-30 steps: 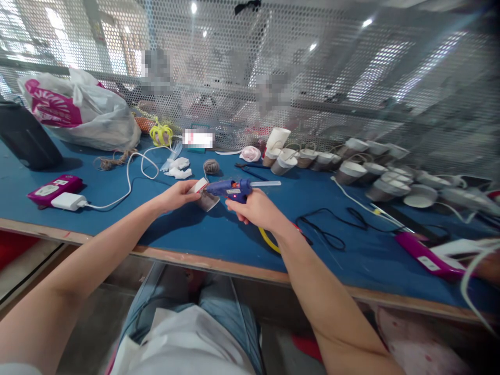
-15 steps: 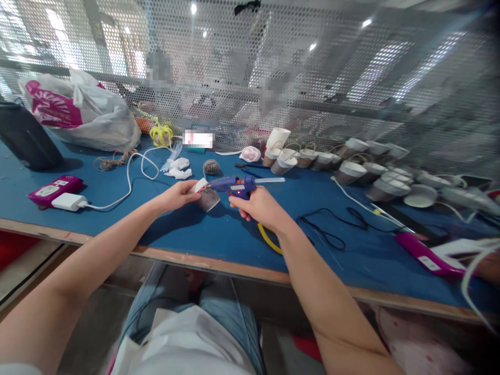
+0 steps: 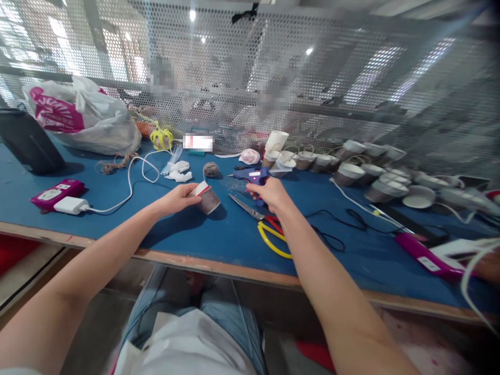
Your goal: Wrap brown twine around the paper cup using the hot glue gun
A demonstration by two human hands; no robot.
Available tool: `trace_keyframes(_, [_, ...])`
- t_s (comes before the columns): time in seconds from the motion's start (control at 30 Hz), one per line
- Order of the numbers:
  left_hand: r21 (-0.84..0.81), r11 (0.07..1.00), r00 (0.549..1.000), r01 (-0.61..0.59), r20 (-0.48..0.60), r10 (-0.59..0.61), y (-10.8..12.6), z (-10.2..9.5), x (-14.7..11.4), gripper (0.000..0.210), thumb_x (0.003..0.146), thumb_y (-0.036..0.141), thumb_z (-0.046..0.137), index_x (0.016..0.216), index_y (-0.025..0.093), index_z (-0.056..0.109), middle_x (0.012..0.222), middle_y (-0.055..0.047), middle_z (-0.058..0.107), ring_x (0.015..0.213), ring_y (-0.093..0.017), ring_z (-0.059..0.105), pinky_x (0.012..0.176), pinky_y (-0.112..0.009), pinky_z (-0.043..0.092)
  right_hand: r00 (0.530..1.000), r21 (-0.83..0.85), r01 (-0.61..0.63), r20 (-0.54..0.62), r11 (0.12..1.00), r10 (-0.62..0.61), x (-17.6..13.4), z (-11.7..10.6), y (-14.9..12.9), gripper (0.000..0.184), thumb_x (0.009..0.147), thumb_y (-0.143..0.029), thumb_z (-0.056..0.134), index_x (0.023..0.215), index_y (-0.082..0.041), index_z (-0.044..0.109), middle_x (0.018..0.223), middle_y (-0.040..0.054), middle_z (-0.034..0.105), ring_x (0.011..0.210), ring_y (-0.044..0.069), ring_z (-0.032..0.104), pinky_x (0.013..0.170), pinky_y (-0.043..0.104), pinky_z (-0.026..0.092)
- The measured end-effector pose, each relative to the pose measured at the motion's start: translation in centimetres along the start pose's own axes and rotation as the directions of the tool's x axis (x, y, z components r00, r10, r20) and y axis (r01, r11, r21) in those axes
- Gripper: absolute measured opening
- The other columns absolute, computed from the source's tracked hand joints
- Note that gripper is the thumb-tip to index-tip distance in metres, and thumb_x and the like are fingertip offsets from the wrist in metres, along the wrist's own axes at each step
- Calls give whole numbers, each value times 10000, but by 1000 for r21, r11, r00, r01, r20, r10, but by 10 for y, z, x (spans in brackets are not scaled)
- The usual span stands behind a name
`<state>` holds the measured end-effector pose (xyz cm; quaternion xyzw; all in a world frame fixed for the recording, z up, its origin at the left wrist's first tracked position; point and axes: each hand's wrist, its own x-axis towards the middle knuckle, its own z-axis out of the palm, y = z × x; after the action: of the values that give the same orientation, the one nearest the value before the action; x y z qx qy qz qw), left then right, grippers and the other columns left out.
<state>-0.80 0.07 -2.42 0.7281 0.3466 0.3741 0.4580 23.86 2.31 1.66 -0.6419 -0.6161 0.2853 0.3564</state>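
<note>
My left hand (image 3: 180,198) is closed on a small paper cup (image 3: 210,202), which is tilted on its side above the table. Grey-brown wrapping covers the cup's body, with a white band and a red line near the rim. In my right hand (image 3: 272,192) is a blue hot glue gun (image 3: 253,176), its nozzle pointing left, apart from the cup. Scissors (image 3: 269,237) with yellow and red handles lie under my right forearm, which hides part of them. A ball of grey-brown twine (image 3: 211,169) sits just behind the cup.
Several wrapped cups with handles (image 3: 351,173) stand at the back right. A pink ribbon roll (image 3: 249,156) lies near the mesh screen. Left are a plastic bag (image 3: 89,122), a dark container (image 3: 29,140) and a purple power strip (image 3: 58,194) with a white cable. Black cord (image 3: 330,237) lies right.
My right hand has drawn the glue gun away from the cup, to the right and slightly back. More of the scissors shows now. My left hand still holds the cup in nearly the same place.
</note>
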Motion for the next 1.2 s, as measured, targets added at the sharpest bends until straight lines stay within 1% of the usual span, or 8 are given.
trace_keyframes(0.1, [27,1000,1000,-8,3,8,1,0,0,337,737,292,551,1015,103,564,914,-57,634,829,-187,571,789,-302,420,995,-51,-87,42,995,89,15,-3,7,184,814,-251,536,883,-86,577,864,82,608,709,129,581,639,276,491])
trace_keyframes(0.23, [67,998,1000,-19,17,18,4,1,-1,375,743,297,540,1057,93,547,920,-68,634,813,-186,569,769,-298,423,975,-135,-186,99,973,200,28,3,16,331,846,-311,503,1136,-151,500,1128,83,535,942,190,557,775,397,477])
trace_keyframes(0.37, [111,993,998,-38,50,32,10,3,-3,389,760,312,519,1066,72,535,906,-74,629,798,-180,563,746,-281,429,974,-210,-219,11,953,226,33,7,16,308,834,-295,519,1088,-123,541,1150,130,529,1006,221,535,826,393,447])
trace_keyframes(0.5, [155,986,995,-65,80,53,13,6,-5,384,768,308,519,1061,61,538,912,-82,621,810,-187,550,744,-281,430,989,-175,-148,-8,973,149,24,9,0,247,794,-290,555,878,-75,643,1193,221,518,1222,338,349,939,401,315])
trace_keyframes(0.63, [174,980,992,-95,103,77,14,9,-6,355,779,295,513,1059,78,541,946,-83,619,842,-191,541,756,-279,428,965,30,-50,260,998,40,4,25,-20,356,787,-436,518,654,-139,663,922,128,672,961,256,572,794,324,419])
trace_keyframes(0.73, [180,978,990,-107,112,87,14,9,-6,347,778,292,516,1049,76,546,941,-82,618,835,-189,539,743,-271,429,923,244,-38,381,969,-59,-5,43,-27,336,778,-438,517,649,-160,653,800,65,684,788,172,608,694,270,450])
trace_keyframes(0.9, [160,981,988,-110,123,90,13,9,-6,357,777,283,516,1062,69,539,930,-81,614,823,-182,541,744,-271,427,946,522,-36,294,852,-140,-5,53,-25,137,661,-295,632,630,-168,590,725,9,642,696,103,569,684,234,433])
trace_keyframes(1.2, [82,996,994,-46,99,38,12,10,-5,369,771,298,526,1068,79,530,892,-66,615,778,-158,546,724,-263,417,983,694,21,116,719,-142,-8,40,-16,236,623,-357,668,600,-176,519,612,-31,557,581,70,506,523,198,358])
